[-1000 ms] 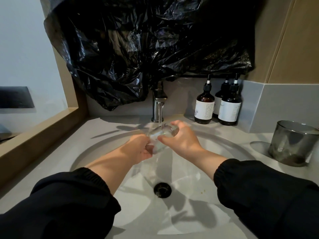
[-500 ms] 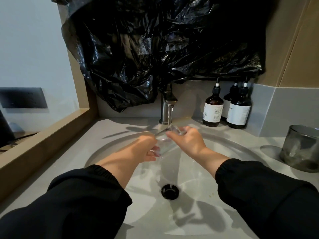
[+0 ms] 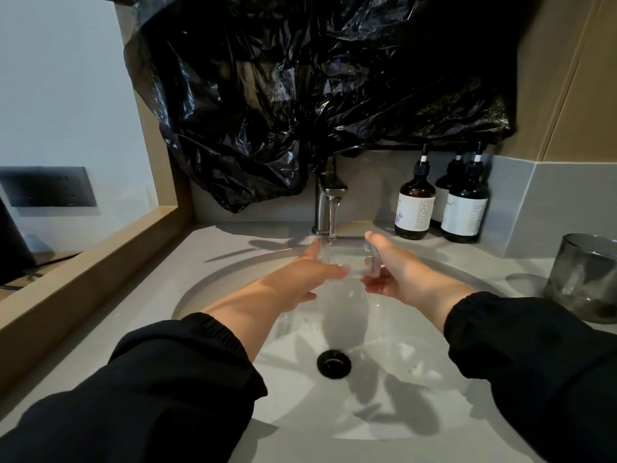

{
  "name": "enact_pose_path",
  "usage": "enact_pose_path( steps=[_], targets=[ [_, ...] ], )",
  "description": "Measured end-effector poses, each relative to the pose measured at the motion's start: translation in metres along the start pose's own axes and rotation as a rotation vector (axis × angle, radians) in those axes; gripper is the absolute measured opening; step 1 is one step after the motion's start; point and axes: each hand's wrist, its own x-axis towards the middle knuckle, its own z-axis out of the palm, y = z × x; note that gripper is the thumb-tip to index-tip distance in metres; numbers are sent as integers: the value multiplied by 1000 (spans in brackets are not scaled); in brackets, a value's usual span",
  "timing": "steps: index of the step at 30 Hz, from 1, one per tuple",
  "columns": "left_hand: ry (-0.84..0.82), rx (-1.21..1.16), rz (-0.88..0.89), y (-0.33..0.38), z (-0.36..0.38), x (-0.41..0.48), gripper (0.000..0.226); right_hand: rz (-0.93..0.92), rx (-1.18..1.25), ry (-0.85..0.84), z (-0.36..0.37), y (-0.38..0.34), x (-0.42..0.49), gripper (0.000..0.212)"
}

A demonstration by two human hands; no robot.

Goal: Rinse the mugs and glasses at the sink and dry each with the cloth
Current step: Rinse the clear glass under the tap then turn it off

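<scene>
One glass [image 3: 347, 260], seemingly upright now

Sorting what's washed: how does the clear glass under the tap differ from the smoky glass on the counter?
The clear glass is colourless; the smoky glass is grey-tinted. The clear glass is held by the left hand and right hand under the running tap; the smoky glass stands untouched on the counter. Both are handleless tumblers.
</scene>
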Motion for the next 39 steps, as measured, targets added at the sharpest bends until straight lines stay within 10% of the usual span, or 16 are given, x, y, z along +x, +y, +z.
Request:
enact_pose_path(
  steps=[16, 28, 39],
  targets=[
    [84, -311, 38, 2, -22, 0, 54, 17, -173, -254, -2, 2, 3, 75],
    [97, -448, -196, 2, -23, 1, 58, -88, 95, -463, 2, 7, -2, 25],
    [152, -439, -367, -2, -19, 4, 53, -563, -404, -54, 32, 2, -7, 29]
  ],
)
